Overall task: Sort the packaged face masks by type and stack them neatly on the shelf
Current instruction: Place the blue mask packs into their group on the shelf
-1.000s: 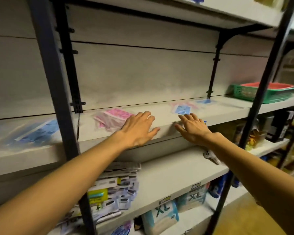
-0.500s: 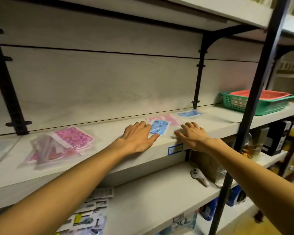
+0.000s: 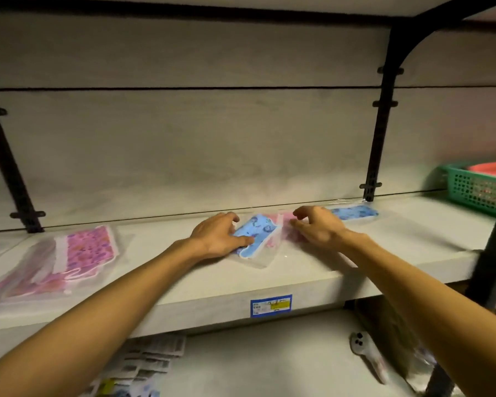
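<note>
Pink mask stack (image 3: 69, 262): lay in clear bags at the far left of the shelf (image 3: 298, 270), well apart from the left hand's fingers, to their left.
Left hand (image 3: 218, 239): rested palm-down on the shelf, fingers curled, thumb pressed onto the near edge of the blue mask packet (image 3: 255, 234); whether the thumb pinched it against the fingers could not be told.
Blue mask packet: lay tilted in its clear wrapper, just right of the left fingers and touching the thumb, between the two hands.
Pink mask packet (image 3: 285, 224): lay partly under the blue one, directly beneath the right hand's fingertips.
Right hand (image 3: 318, 227): hovered low over the pink packet, fingers bent and slightly spread, thumb tip near or on the wrapper; contact could not be told through the blur.
Second blue packet (image 3: 352, 212): lay flat near the back wall, just beyond the right hand's knuckles.
Green basket (image 3: 478, 187): stood at the far right of the shelf, well apart from the right fingers, with something red inside.
Price label (image 3: 271, 304): was stuck on the shelf's front edge, below both hands.
</note>
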Demonstrator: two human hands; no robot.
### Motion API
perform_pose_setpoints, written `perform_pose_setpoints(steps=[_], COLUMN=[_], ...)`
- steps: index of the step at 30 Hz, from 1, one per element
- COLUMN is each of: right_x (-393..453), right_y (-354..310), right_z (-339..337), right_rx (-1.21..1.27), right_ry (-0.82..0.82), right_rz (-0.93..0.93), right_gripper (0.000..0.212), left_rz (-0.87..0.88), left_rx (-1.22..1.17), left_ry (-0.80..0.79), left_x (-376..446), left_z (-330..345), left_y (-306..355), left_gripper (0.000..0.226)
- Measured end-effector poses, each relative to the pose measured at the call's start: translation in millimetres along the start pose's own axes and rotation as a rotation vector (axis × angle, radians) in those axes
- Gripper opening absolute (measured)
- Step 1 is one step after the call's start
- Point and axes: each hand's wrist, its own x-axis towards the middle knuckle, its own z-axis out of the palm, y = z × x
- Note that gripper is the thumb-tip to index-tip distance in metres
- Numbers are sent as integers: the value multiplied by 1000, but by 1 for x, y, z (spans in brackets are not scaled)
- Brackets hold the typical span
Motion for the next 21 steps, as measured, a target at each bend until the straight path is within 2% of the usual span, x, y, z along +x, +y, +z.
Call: perform_pose_setpoints(steps=[3, 6, 9, 12, 15, 17, 21], right_x=[17, 31, 42, 44, 46, 46, 41], right_y=[-10, -24, -31, -31, -28, -26, -26], right_z=[11, 20, 31, 39, 39, 38, 33], right_rx=[4, 70, 26, -84, 23, 89, 222], right_ry=[-5, 23, 0, 19, 69, 110, 222], right_rz=[-9, 25, 16, -28, -53, -71, -102], right_gripper=[32, 48, 53, 59, 63, 57, 22], left_rz=[-61, -100, -160, -200, -180, -187, -307], left_rx=[-157, -271, -375, -385, -330, -399, -862], left_ry=[35, 115, 280, 435, 468, 443, 468], left_x=[2, -3, -11, -16, -17, -15, -16], left_z=[1, 3, 6, 6, 4, 4, -5], left_y=[-10, -21, -32, -40, -43, -39, -31], left_gripper=[60, 50, 45, 40, 44, 51, 60])
